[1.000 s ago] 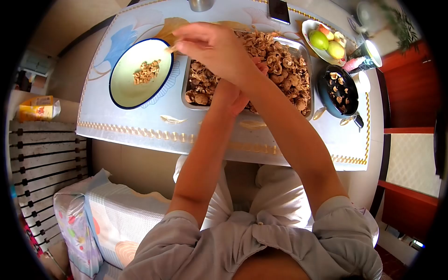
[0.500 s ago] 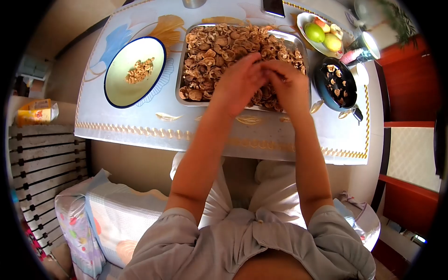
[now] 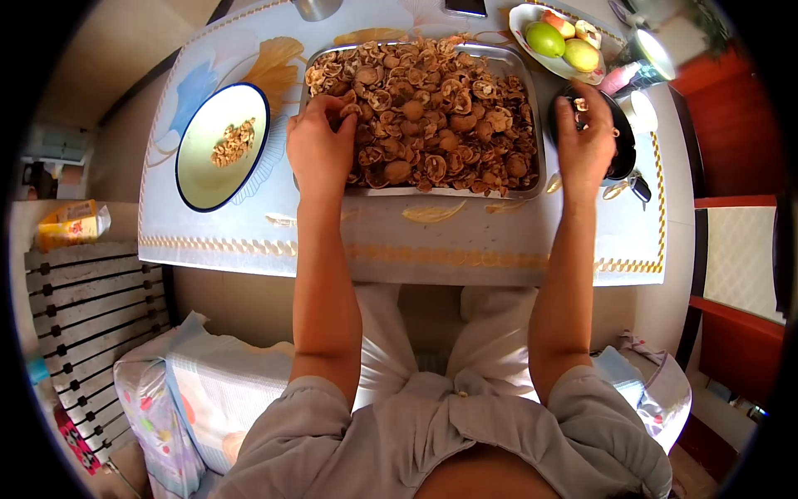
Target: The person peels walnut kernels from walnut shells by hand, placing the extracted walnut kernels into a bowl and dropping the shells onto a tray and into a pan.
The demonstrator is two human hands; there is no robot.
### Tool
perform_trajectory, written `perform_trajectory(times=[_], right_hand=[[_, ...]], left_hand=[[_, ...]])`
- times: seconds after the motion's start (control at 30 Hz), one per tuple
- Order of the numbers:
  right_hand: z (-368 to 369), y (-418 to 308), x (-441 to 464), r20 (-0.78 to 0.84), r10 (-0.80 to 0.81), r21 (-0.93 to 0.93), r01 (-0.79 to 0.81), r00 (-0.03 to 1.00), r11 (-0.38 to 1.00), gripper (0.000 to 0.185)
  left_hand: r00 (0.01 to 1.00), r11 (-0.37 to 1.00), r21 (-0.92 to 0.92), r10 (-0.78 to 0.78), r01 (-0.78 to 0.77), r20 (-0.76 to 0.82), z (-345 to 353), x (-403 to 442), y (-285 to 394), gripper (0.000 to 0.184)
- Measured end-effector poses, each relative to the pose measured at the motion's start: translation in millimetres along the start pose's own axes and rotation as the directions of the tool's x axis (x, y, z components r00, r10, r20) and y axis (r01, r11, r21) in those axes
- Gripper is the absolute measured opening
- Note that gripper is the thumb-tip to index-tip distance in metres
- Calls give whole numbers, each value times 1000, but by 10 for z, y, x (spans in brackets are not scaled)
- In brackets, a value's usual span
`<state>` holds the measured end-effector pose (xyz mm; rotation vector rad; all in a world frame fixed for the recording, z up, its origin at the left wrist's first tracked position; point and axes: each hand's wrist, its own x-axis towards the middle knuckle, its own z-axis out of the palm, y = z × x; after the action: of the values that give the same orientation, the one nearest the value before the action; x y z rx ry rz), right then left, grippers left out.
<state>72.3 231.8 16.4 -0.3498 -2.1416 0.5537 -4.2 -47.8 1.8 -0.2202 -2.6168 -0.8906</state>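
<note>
My left hand is at the left end of a metal tray heaped with walnuts and broken walnut shells. Its thumb and fingers are curled in a pinch around a brown walnut shell. Over the black pan on the right, my right hand reaches with its fingers apart and pointing away from me. A few shell bits show in the pan beside the fingers; most of its inside is hidden by the hand.
An enamel basin with shelled walnut kernels stands left of the tray. At the back right are a plate of fruit, a dark cup and a white cup. A phone lies at the far edge.
My hands were together above the tray and have parted. The left moved to the tray's left end, the right over the pan. The view has shifted slightly.
</note>
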Motion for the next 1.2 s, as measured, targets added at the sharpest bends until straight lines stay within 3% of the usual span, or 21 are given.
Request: perform_trajectory(times=[0.03, 0.1, 0.13, 0.17, 0.2, 0.23, 0.3, 0.43, 0.53, 0.57, 0.73, 0.93, 1.03, 1.07, 1.2], right_hand=[[30, -107, -39, 87, 114, 217, -130, 990, 968, 23], [197, -235, -152, 138, 29, 481, -93, 990, 872, 18], [252, -335, -199, 220, 17, 526, -133, 975, 840, 21], [256, -451, -259, 388, 70, 596, -309, 919, 741, 25], [200, -601, -253, 543, 123, 519, -447, 831, 729, 26], [246, -632, -297, 577, 105, 547, -479, 810, 687, 26], [341, -665, -391, 639, 55, 598, -540, 767, 592, 26], [351, -688, -427, 612, 129, 606, -567, 780, 558, 25], [303, -689, -395, 636, 69, 553, -517, 769, 653, 23], [317, -683, -409, 588, 38, 568, -446, 808, 692, 23], [240, -766, -360, 432, -49, 480, -184, 900, 858, 21], [226, -764, -377, 380, -116, 456, -77, 918, 886, 18], [223, -784, -373, 341, -118, 496, -72, 933, 865, 17], [217, -783, -365, 383, -80, 510, -138, 920, 849, 16], [201, -734, -352, 527, 30, 493, -335, 849, 803, 15]], left_hand=[[998, 994, -89, -58, 60, 19, 7, -1, 56, 22], [984, 872, -469, -72, 141, 162, 63, -13, 153, 21], [969, 754, -626, -57, 199, 239, 94, -39, 203, 20], [954, 675, -693, -57, 255, 295, 122, -77, 284, 20], [935, 586, -747, -52, 312, 350, 138, -116, 385, 20], [915, 492, -789, -41, 369, 402, 149, -143, 446, 20], [899, 471, -796, 17, 379, 438, 191, -184, 469, 22], [912, 402, -860, 125, 314, 392, 201, -209, 535, 24], [912, 420, -870, 189, 259, 363, 183, -211, 536, 26], [911, 439, -866, 208, 238, 356, 177, -217, 532, 26], [890, 412, -852, 174, 324, 422, 160, -210, 528, 27], [875, 487, -817, 192, 308, 444, 169, -229, 533, 28], [871, 462, -826, 196, 323, 450, 159, -217, 533, 28], [869, 446, -830, 195, 334, 455, 154, -213, 533, 28], [885, 589, -785, 240, 194, 399, 161, -227, 552, 26]])
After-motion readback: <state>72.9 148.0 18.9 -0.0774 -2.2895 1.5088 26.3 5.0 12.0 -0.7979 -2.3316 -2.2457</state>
